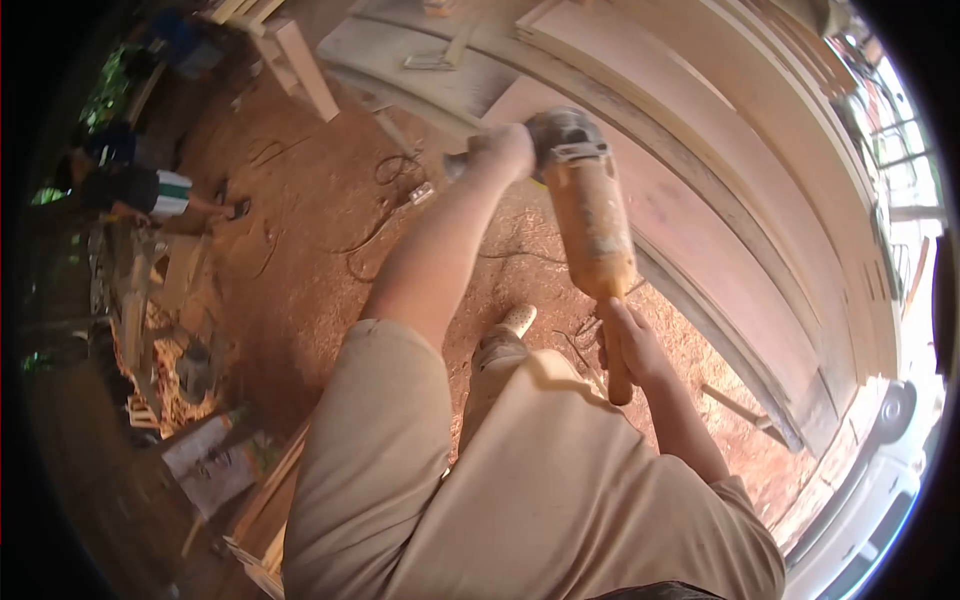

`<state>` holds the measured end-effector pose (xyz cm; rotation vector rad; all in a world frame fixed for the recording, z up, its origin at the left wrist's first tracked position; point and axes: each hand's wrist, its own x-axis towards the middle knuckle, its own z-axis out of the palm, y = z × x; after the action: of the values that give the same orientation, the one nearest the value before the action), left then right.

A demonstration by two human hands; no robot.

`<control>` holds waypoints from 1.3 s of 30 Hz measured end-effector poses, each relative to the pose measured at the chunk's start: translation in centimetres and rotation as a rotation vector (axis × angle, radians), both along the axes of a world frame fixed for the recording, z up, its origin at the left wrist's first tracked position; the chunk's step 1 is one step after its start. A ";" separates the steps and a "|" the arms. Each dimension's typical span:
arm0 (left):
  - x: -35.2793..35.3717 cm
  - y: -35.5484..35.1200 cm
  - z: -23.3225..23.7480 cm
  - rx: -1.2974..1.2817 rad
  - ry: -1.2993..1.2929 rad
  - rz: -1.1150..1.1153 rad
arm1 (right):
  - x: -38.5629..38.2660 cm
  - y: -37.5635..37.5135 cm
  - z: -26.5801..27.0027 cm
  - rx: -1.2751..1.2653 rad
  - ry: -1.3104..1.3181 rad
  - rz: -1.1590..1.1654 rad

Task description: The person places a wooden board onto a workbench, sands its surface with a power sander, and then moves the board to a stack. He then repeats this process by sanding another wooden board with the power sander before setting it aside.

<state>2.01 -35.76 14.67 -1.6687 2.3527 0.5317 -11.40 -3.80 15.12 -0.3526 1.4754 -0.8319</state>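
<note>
Both of my hands are on a worn, dusty orange angle grinder (590, 215) with a dark head, held in front of me. My left hand (505, 150) is closed at the head end, where a dark side handle sticks out. Fingers of my right hand (632, 340) wrap around the long rear handle, which points back toward me. The grinder's head is over or beside the near edge of a pinkish wooden board (690, 210). Whether its disc touches the wood is hidden.
More long wooden panels (760, 110) lie beyond the board. A cable (365, 250) and a power strip (420, 193) are on the reddish, shaving-covered ground (300, 220). At left, another person (135, 190) is near a wood pile (165, 370). A wooden frame (300, 70) stands at the upper left.
</note>
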 end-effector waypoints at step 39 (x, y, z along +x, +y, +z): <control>-23.9 23.0 1.6 0.082 0.018 -0.742 | -5.0 26.4 1.0 0.074 0.063 -0.620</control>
<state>-21.90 -12.81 16.22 -0.6563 2.6640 0.4723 -16.38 22.59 16.13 0.1523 1.6947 -1.2565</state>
